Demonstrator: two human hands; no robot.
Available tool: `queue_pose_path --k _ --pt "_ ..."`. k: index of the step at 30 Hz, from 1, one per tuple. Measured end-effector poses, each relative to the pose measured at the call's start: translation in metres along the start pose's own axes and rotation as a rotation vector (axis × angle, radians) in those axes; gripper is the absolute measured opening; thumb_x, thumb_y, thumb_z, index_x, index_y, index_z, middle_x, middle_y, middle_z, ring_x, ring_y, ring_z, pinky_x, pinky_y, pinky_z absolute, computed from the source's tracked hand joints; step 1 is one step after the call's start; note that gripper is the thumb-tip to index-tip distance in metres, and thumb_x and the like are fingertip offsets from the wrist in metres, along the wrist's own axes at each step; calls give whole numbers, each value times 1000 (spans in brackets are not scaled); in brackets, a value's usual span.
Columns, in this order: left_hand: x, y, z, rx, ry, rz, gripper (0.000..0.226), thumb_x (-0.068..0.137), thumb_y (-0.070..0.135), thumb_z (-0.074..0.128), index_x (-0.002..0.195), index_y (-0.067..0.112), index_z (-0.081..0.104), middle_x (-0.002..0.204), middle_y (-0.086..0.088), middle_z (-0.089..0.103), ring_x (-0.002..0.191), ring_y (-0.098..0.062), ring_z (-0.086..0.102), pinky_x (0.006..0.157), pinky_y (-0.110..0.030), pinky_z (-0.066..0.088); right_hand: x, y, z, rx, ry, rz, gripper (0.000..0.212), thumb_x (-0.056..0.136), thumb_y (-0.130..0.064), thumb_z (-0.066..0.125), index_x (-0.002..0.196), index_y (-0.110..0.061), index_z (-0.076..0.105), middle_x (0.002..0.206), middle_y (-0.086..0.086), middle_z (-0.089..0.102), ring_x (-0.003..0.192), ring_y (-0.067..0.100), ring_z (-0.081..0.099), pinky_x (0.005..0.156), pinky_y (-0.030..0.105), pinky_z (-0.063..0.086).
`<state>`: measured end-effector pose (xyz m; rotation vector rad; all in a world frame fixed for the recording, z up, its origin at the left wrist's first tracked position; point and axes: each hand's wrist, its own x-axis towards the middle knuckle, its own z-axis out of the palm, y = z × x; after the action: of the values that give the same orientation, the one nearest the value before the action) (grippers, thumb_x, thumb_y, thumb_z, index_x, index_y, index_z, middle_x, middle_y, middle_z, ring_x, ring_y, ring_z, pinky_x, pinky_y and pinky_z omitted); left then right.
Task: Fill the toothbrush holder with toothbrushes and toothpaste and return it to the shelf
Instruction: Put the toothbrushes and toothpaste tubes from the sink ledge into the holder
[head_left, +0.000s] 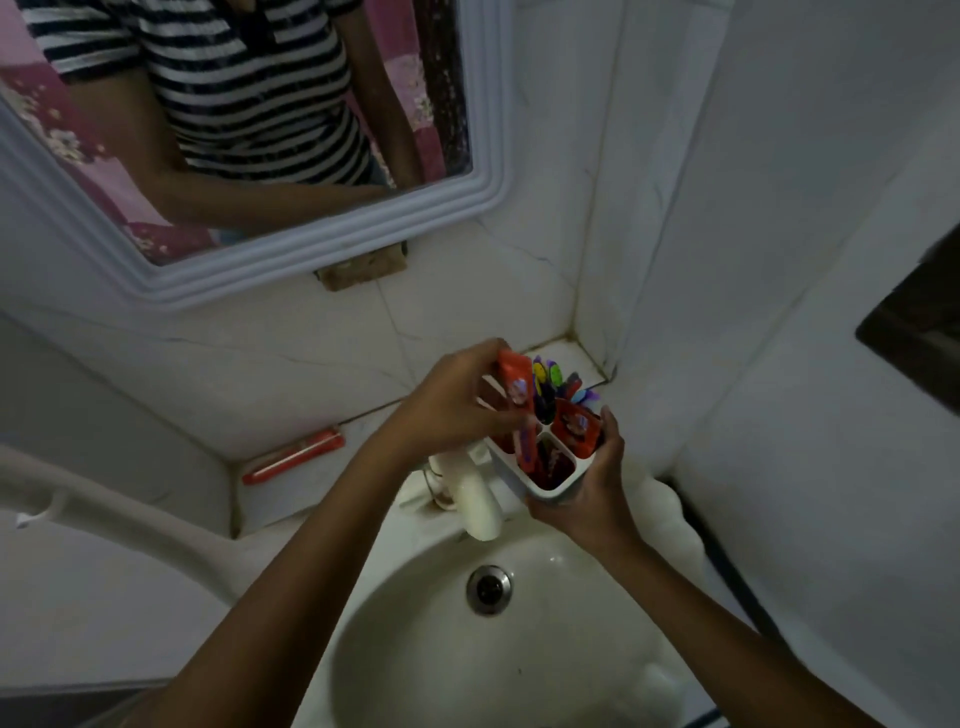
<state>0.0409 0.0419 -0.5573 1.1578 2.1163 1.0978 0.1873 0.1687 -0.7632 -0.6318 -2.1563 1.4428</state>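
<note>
- the right hand (587, 488) is cupping the white toothbrush holder (540, 480) from its near right side, fingers wrapped round the wall and base, holding it up in the air over the far rim of the sink (519, 675).
- the holder is tilting, its open top facing up and leaning toward the left and near side; its dividers are splitting it into compartments.
- the left hand (452, 405) is pinching the top of an orange toothpaste tube (514, 384), fingers closed on its upper end.
- that tube is standing nearly upright, long axis running from the far top down and slightly right, its lower end going into a left-hand compartment of the holder.
- a second red-orange toothpaste tube (574, 426) is sitting in the right far compartment, upper end poking out and pointing up.
- a bunch of toothbrushes (545, 384) is standing in the far part of the holder, handles in purple, yellow-green and blue pointing up and away toward the corner of the wall.
- the near compartment is looking dark; i cannot tell what is inside it.
- the two hands are close together, both on the same load, one on the tube and one on the holder.
- the white tap (478, 499) is just below and left of the holder.
- the tiled shelf (322, 478) is running behind the sink, and an orange toothbrush case (293, 456) is lying flat on it, well to the left, its long axis slanting from near left to far right.
- a white-framed mirror (311, 249) is hanging above.
</note>
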Motion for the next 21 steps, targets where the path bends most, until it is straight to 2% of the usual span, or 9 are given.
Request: queue_pose_path --k 2,5,7,9,12,14,16,18,21 --pt "2 0 15 105 -75 -21 33 68 24 86 90 21 61 86 6 69 74 -12 73 73 -37 61 -1 -2 -2 10 8 15 151 51 -32 105 165 -27 6 162 5 37 148 19 50 116 50 51" --pt "3 -5 24 161 -82 -26 19 71 20 83 84 17 69 86 2 73 77 -14 72 79 -41 59 0 -6 -3 26 -13 18 143 58 -15 105 159 -52 9 162 1 43 145 20 53 117 46 48" --pt "3 -8 19 155 -54 -38 11 73 19 81 80 16 72 84 3 75 77 -11 72 79 -39 60 3 -3 -4 10 3 0 146 54 -24 107 158 -49 8 162 2 41 146 18 52 117 45 50" --pt "2 -14 7 162 -27 -53 12 74 25 80 81 19 72 84 5 76 78 -10 72 78 -36 60 4 2 -3 -3 3 -8 153 50 -30 108 158 -49 2 161 2 38 147 13 51 116 35 51" --pt "1 -42 -14 237 96 -97 11 79 31 76 87 25 71 88 8 75 83 -10 71 81 -37 59 2 -3 -4 20 -13 -27 152 50 -21 108 156 -51 4 158 -3 35 143 -1 49 110 15 48" --pt "-4 -78 -29 313 233 -198 11 83 31 72 93 27 71 94 7 73 89 -14 70 83 -35 56 1 -3 -5 23 -11 -56 152 51 -19 108 158 -43 3 156 -6 33 142 -5 47 109 12 47" --pt "-14 -120 -43 434 311 -362 22 87 30 67 108 25 69 117 2 68 107 -20 65 91 -35 51 1 -4 -5 9 -27 -56 149 52 -22 107 160 -34 4 157 -5 33 143 -6 47 110 13 47" --pt "-28 -157 -55 589 274 -590 36 90 28 59 126 26 59 139 -2 55 127 -26 53 103 -37 43 2 -1 -5 18 -40 -39 148 53 -30 104 162 -30 4 159 -3 32 144 -3 46 111 16 47" --pt "-54 -196 -65 751 205 -778 46 88 23 56 134 22 51 142 -8 53 129 -32 51 105 -43 42 2 -6 -6 46 -53 -30 147 53 -36 102 163 -27 5 161 0 33 146 4 48 112 20 47"
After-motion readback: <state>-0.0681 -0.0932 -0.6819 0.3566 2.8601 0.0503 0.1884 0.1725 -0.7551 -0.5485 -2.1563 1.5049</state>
